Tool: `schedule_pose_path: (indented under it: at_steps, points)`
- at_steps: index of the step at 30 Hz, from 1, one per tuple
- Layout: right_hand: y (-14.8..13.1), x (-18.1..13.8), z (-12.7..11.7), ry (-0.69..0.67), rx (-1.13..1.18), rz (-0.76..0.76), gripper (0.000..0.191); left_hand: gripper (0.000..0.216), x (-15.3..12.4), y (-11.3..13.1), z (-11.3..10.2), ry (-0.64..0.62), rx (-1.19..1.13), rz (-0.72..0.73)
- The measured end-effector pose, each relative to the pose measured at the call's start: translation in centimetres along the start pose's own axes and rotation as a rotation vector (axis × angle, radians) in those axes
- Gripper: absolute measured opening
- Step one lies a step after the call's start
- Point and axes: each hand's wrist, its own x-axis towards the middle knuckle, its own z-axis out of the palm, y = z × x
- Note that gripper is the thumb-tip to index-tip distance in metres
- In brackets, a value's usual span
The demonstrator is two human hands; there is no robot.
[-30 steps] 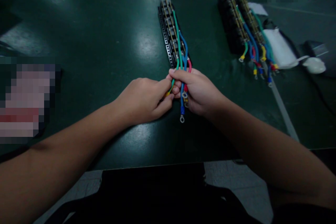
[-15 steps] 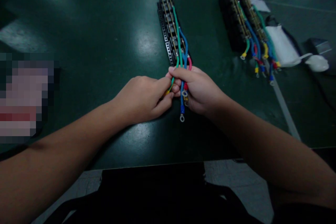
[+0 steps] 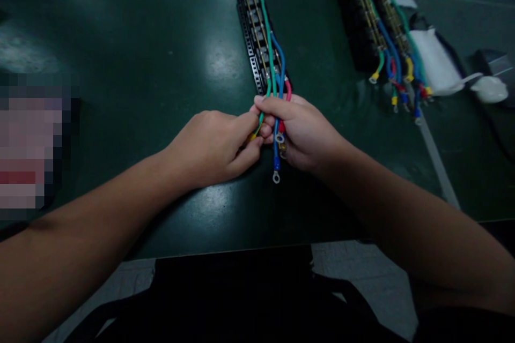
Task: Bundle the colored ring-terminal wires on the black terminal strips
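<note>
A long black terminal strip [image 3: 252, 27] lies on the dark green table [image 3: 140, 64], running away from me. Green, blue and red wires [image 3: 274, 64] run along it toward me and end in ring lugs. My right hand [image 3: 306, 134] is closed round the bundle of wire ends; a blue-sleeved ring lug [image 3: 276, 171] hangs out below the fingers. My left hand [image 3: 213, 147] pinches the green wire with a yellow sleeve, pressed against the right hand.
Two more black terminal strips with coloured wires [image 3: 382, 37] lie at the right rear. Beside them are a white pad [image 3: 432, 61] and a white object [image 3: 488, 88]. The table's front edge runs just below my forearms. A blurred patch sits at the left.
The hands and the strip sit slightly higher and further left in view as the camera shifted. The grips on the wires look unchanged.
</note>
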Motion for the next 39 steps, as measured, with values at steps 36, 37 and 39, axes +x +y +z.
schedule_pose_path:
  at_steps: [36, 37, 39]
  points:
    - [0.09, -0.06, -0.17, -0.024, 0.005, -0.004, 0.034, 0.024, 0.01, -0.07, 0.10, 0.056, 0.010, 0.035]
    - [0.09, -0.04, -0.18, -0.024, 0.007, -0.002, 0.033, 0.024, 0.01, -0.07, 0.09, 0.053, 0.003, 0.033]
    - [0.10, -0.02, -0.20, -0.026, 0.010, -0.001, 0.033, 0.025, 0.01, -0.05, 0.05, 0.043, -0.006, 0.027]
